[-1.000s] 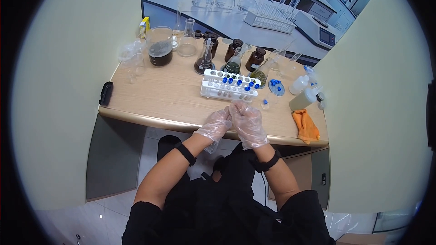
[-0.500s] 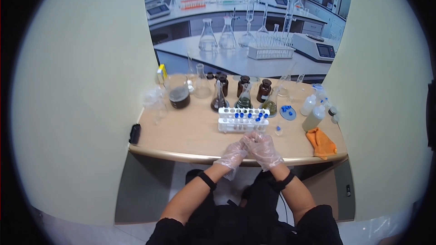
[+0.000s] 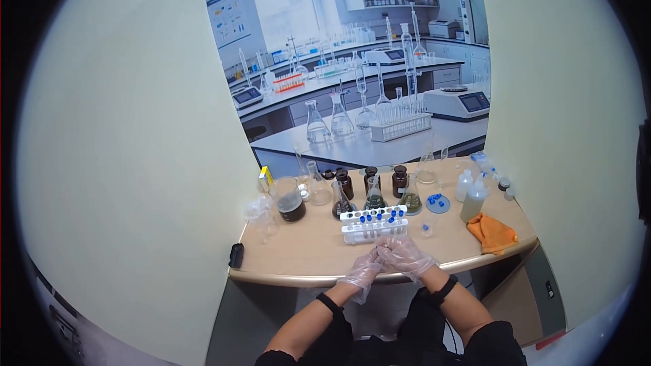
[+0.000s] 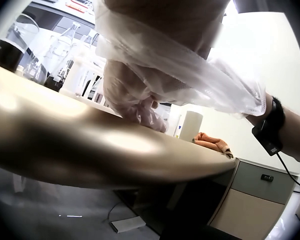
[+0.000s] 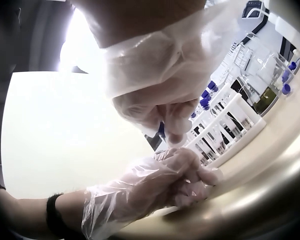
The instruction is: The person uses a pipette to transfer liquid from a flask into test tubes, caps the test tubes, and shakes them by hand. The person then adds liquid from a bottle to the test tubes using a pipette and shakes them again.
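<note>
Both hands wear clear plastic gloves and meet at the table's front, just before a white test tube rack [image 3: 352, 238]. My right hand [image 3: 407, 257] pinches a small blue cap [image 5: 161, 130] between thumb and fingers. Directly below it, the fingers of my left hand [image 3: 365, 269] are curled round a test tube, nearly all hidden by the glove. Several blue-capped tubes [image 5: 205, 103] stand in the rack. Right of the rack, another blue cap [image 3: 426, 228] lies in a small clear dish, and more blue caps sit on a round dish [image 3: 441, 207].
Behind the rack stand conical flasks with dark and green liquid [image 3: 410, 202] and brown bottles [image 3: 400, 183]. A beaker of dark liquid [image 3: 291, 210] is at left. To the right are plastic bottles [image 3: 473, 205] and an orange cloth [image 3: 491, 234]. A black object [image 3: 236, 255] lies at the left edge.
The head view has tilted upward, so more of the printed lab backdrop shows and the table appears lower. The hands stay together in front of the rack.
</note>
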`<action>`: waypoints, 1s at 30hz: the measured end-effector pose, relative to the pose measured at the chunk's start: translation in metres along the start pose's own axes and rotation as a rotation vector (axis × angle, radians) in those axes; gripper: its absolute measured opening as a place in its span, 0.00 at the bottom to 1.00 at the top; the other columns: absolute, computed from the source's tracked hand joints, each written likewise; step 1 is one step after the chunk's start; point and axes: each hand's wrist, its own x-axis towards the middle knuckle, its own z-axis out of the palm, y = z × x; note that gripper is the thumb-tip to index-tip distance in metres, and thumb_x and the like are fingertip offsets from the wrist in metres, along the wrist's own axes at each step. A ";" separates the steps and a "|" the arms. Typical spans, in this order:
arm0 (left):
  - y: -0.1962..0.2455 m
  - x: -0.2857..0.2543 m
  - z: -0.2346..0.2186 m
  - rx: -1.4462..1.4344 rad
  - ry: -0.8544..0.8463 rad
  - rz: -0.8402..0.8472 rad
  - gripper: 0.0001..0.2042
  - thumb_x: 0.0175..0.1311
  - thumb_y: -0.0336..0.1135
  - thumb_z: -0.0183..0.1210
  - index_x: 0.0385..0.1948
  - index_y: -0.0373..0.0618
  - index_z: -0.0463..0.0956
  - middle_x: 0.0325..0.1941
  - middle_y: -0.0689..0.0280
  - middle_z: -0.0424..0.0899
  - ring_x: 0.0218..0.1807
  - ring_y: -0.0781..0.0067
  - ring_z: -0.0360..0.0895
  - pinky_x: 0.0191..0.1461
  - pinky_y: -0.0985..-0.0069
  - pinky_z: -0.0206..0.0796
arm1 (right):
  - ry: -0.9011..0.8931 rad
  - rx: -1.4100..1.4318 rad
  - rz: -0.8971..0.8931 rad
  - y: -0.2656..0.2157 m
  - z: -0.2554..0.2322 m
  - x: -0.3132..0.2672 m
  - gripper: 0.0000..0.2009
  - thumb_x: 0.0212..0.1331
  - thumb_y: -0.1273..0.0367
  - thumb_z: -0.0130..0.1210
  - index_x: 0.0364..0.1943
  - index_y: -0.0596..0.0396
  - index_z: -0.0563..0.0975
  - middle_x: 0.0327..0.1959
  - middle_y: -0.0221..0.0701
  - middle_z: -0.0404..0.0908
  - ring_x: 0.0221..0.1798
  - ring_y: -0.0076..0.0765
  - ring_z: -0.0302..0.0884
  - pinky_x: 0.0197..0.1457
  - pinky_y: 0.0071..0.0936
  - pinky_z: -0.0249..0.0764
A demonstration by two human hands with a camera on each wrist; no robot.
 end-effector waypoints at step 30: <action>-0.009 -0.005 -0.005 0.195 0.096 0.207 0.22 0.71 0.40 0.55 0.66 0.49 0.74 0.46 0.51 0.88 0.47 0.50 0.85 0.53 0.61 0.74 | 0.117 -0.361 0.079 -0.017 0.028 0.003 0.07 0.67 0.65 0.60 0.35 0.52 0.82 0.28 0.42 0.84 0.32 0.48 0.85 0.38 0.42 0.79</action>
